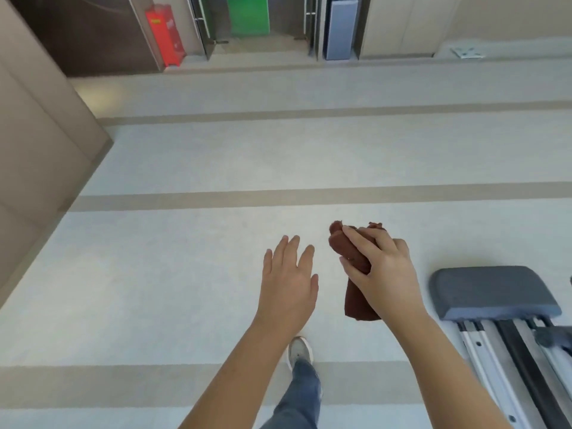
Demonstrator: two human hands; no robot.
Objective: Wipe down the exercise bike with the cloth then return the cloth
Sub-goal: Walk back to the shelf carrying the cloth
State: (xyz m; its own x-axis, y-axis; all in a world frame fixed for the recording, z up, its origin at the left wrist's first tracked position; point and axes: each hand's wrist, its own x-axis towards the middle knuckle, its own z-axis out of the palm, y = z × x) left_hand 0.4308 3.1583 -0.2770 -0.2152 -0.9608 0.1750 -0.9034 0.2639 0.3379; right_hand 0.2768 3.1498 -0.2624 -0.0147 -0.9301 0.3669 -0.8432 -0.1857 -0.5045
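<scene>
My right hand is closed around a bunched reddish-brown cloth, whose lower end hangs below my palm. My left hand hovers beside it, flat, fingers spread, holding nothing. Both hands are out in front of me over the pale floor. At the lower right a piece of exercise equipment shows a grey padded end with white and black rails running toward me. No other part of the equipment is in the frame.
A beige wall corner juts in on the left. Far ahead stand a red cabinet, a green panel and a blue panel by a doorway. My foot in a light shoe steps on the striped floor.
</scene>
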